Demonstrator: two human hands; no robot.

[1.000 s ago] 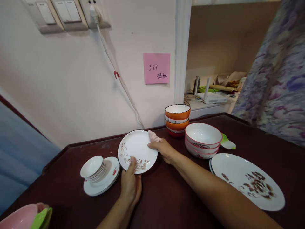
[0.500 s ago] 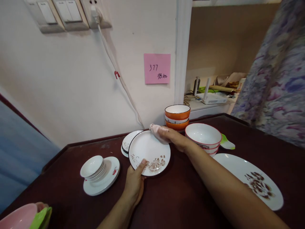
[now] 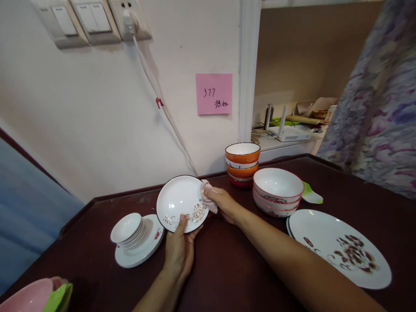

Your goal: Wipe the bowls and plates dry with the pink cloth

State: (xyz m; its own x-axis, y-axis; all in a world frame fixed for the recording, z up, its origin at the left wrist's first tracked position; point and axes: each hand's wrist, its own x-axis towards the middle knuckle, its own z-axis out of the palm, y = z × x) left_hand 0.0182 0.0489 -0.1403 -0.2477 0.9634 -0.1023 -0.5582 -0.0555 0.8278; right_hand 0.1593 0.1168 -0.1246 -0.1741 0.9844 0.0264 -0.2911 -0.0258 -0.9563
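Note:
A white plate (image 3: 180,197) with a dark rim and brown flowers is tilted up above the table. My left hand (image 3: 178,249) grips its lower edge, thumb on the face and fingers underneath. My right hand (image 3: 225,203) is closed on a pale pink cloth (image 3: 208,196), which is wrapped over the plate's right edge. Left of my left hand, small white bowls (image 3: 127,227) are stacked on white plates (image 3: 152,242) with a red flower. The small plates behind the held plate are hidden now.
Orange and white bowls (image 3: 243,162) are stacked by the wall. Red-rimmed bowls (image 3: 277,190) stand beside a green-and-white spoon (image 3: 312,193). Oval flowered platters (image 3: 325,229) lie at right, partly under my right forearm. A pink bowl (image 3: 27,297) with a green piece is at front left.
The plate has moved left and turned, its flowers shifting to the right side. My right hand has slid the cloth down from the top right rim to the right edge.

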